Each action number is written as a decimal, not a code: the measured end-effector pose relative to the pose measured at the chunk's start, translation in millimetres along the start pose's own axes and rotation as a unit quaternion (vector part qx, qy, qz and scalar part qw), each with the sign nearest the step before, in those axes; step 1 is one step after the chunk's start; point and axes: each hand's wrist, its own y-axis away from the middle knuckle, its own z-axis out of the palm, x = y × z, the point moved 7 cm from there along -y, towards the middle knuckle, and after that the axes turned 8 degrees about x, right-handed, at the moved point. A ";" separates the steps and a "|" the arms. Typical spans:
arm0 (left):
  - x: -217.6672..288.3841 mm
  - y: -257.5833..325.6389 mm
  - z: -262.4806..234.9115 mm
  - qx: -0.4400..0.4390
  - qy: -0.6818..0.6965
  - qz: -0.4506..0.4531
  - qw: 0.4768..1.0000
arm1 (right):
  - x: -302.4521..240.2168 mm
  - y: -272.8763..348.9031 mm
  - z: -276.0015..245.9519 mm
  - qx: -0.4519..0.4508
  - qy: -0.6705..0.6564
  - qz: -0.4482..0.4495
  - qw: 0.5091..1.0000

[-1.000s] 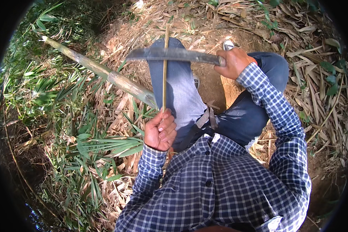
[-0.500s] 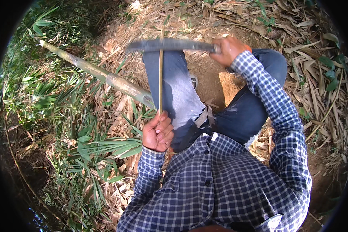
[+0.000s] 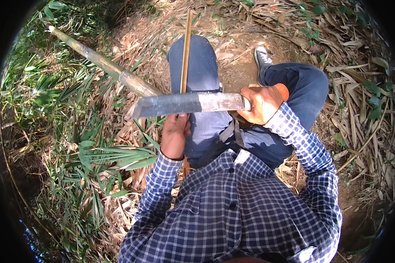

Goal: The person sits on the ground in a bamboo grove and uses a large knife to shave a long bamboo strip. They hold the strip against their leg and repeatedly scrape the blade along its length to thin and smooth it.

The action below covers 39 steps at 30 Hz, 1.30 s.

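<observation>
A broad-bladed machete (image 3: pixel 180 104) lies crosswise in front of me, its tip to the left. Its handle is gripped by my right hand (image 3: pixel 263 104), with an orange handle end showing past the fingers. Below the blade, my left hand (image 3: pixel 175 133) is closed on the lower end of a thin bamboo strip (image 3: pixel 186 57). The strip points away from me over my left knee, pale brown along its length. The blade crosses over the strip just beyond my left fingers and hides part of them; whether the edge touches the strip I cannot tell.
A thick bamboo pole (image 3: pixel 96 59) slants from the far left to beside my left leg (image 3: pixel 197 65). Green bamboo leaves (image 3: pixel 123 157) lie left of my left arm. Dry leaf litter (image 3: pixel 351 65) covers the ground at right. My shoe (image 3: pixel 262 57) rests on bare soil.
The machete has come toward me along the strip, from near my knee to just above my left hand. The strip has turned slightly, and my left hand has shifted a little away from me.
</observation>
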 end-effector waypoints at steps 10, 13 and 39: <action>7.9 1.7 2.0 0.013 -0.042 0.022 0.999 | 3.6 -4.4 -1.6 0.033 0.030 -0.035 0.998; 9.1 5.8 4.9 0.004 -0.043 0.034 0.998 | 17.3 -13.7 -0.5 0.040 0.063 -0.009 0.997; 3.3 15.6 -1.8 -0.001 -0.051 0.052 0.997 | 34.8 -48.9 -21.8 0.060 0.095 -0.015 0.994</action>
